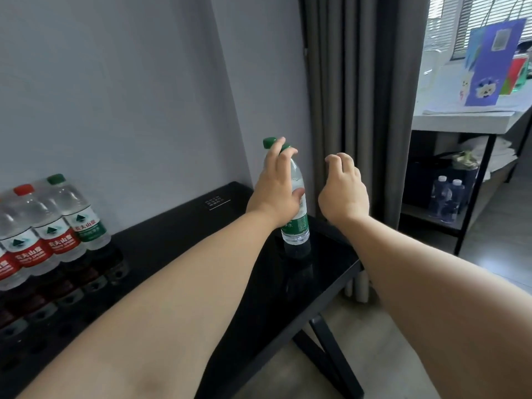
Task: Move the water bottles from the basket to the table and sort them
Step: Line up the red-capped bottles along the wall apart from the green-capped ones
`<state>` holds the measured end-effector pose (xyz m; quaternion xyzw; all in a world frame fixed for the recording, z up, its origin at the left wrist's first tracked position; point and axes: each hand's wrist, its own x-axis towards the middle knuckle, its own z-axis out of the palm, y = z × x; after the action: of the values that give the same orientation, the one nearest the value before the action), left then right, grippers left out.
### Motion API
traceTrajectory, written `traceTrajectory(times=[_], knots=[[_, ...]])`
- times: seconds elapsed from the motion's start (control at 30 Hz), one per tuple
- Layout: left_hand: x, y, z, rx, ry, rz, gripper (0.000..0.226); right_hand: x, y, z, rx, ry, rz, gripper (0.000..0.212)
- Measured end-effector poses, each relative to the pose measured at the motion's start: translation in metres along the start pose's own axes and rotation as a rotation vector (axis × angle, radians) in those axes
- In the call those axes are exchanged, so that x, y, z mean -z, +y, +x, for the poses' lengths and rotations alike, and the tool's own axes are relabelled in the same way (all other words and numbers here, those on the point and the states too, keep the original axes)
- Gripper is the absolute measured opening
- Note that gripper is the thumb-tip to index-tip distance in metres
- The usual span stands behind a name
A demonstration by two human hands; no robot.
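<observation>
leftmost bottle (3,267) cut off, table print (216,203) illegible

Left hand (275,184) grips a green-capped water bottle (297,226) standing at the right end of the glossy black table (178,240). Right hand (344,191) hangs just beside it, fingers loosely curled, holding nothing. Red-label and green-label bottles (51,226) are lined up far left.

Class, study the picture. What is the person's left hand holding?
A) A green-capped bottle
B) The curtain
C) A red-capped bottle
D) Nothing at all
A: the left hand grips the green-capped bottle, which has its base on the black table. The right hand hovers beside it, its fingers loosely curled and holding nothing.
</observation>
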<state>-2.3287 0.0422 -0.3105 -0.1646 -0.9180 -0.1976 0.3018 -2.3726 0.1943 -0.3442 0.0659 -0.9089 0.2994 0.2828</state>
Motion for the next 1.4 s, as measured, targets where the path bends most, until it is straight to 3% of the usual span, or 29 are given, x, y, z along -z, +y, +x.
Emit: traceTrajectory(times=[0.23,0.43,0.67,0.87,1.4], knots=[[0.02,-0.03,-0.014,-0.026,0.042,0.054,0.066,-0.014,-0.039,0.019,0.031,0.009,0.098,0.056],[0.052,-0.064,-0.04,0.062,0.069,0.149,0.058,-0.029,-0.086,0.031,0.142,0.009,0.099,0.047],[0.08,-0.092,-0.064,0.171,0.141,0.228,0.051,-0.057,-0.112,0.032,0.209,-0.074,-0.042,0.062],[0.099,-0.102,-0.077,0.228,0.126,0.3,0.045,-0.064,-0.119,0.024,0.157,-0.054,-0.142,0.073],[0.185,-0.126,-0.163,0.392,0.122,0.516,0.052,-0.047,-0.232,-0.078,0.43,-0.22,0.105,0.075]])
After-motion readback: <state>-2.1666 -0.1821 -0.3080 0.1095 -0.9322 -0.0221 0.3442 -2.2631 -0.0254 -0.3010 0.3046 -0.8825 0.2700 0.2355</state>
